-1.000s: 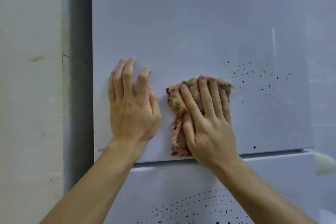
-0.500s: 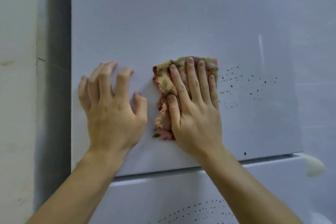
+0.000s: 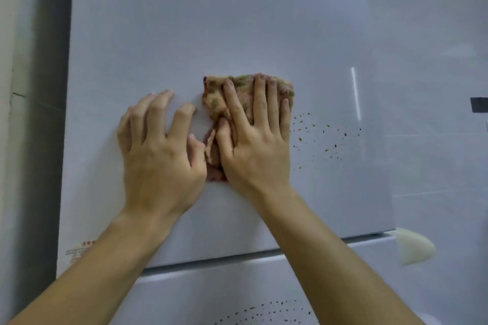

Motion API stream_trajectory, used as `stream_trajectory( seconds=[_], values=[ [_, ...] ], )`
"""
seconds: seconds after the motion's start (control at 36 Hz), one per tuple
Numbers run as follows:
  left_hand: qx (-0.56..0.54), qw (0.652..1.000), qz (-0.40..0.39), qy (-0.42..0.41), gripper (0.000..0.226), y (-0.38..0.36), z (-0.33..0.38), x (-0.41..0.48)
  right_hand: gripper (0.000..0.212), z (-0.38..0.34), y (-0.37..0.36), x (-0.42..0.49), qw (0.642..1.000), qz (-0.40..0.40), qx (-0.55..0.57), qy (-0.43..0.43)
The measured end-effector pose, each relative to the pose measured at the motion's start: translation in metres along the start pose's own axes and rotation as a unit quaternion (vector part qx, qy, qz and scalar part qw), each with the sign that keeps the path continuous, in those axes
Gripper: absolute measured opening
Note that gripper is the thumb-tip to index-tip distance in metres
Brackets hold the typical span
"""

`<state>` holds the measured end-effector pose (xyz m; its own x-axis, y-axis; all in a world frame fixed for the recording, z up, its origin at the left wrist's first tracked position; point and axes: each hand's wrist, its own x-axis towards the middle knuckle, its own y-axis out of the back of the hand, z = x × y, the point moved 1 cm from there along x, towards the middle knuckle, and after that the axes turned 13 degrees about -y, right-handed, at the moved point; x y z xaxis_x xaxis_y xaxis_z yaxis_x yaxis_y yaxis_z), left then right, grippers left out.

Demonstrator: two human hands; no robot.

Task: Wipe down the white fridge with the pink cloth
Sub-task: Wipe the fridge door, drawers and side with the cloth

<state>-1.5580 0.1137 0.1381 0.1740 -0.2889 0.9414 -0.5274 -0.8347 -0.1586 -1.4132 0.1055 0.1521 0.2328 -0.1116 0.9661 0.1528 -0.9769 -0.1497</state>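
1. Two hands work the upper door of the glossy white fridge [image 3: 211,21]: my right hand [image 3: 254,137] lies flat, fingers spread, pressing the crumpled pink cloth with green flecks [image 3: 216,99] against the panel.
2. My left hand [image 3: 161,150] is beside it, empty, fingers bent apart, tips on the door.
3. Dark brown specks [image 3: 324,140] lie just right of the cloth; I judge a firm, even sweep that way suits best, palm pressure steady.
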Motion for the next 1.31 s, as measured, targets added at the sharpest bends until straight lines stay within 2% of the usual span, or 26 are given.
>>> stream_trajectory(
  seconds=[0.11, 0.25, 0.53, 0.64, 0.78, 0.89, 1.0, 1.19, 1.31],
  values=[
    [-0.004, 1.000, 0.005, -0.001, 0.041, -0.006, 0.005, 0.003, 0.064, -0.004, -0.005, 0.018, 1.000, -0.001, -0.007, -0.015],
    [-0.020, 1.000, 0.014, -0.003, 0.040, -0.010, 0.007, -0.001, 0.050, 0.010, -0.002, 0.003, 0.996, 0.026, 0.078, -0.017],
    [0.002, 1.000, 0.009, -0.016, 0.039, -0.011, 0.008, 0.000, 0.052, 0.074, 0.040, -0.116, 0.997, -0.047, 0.033, 0.048],
    [0.022, 0.999, 0.005, -0.027, 0.040, -0.014, 0.007, -0.003, 0.054, 0.066, 0.039, -0.093, 0.996, -0.070, 0.029, 0.040],
    [0.044, 0.998, 0.005, -0.033, 0.040, -0.016, 0.007, -0.004, 0.078, 0.044, 0.025, -0.024, 0.998, -0.046, -0.025, 0.017],
    [0.035, 0.999, 0.001, -0.027, 0.040, -0.015, 0.008, -0.002, 0.066, 0.029, 0.010, 0.017, 0.999, -0.006, -0.024, -0.021],
    [0.020, 1.000, 0.007, -0.020, 0.039, -0.014, 0.008, -0.001, 0.057, 0.029, 0.004, 0.016, 0.999, 0.028, 0.001, -0.028],
    [0.006, 1.000, 0.008, -0.002, 0.041, -0.013, 0.012, 0.000, 0.056, 0.077, 0.034, -0.062, 0.998, -0.054, 0.016, 0.011],
    [0.001, 0.999, -0.033, -0.030, 0.051, -0.010, 0.016, 0.002, 0.066, 0.105, 0.054, -0.082, 0.994, -0.095, 0.010, 0.050]
  ],
)
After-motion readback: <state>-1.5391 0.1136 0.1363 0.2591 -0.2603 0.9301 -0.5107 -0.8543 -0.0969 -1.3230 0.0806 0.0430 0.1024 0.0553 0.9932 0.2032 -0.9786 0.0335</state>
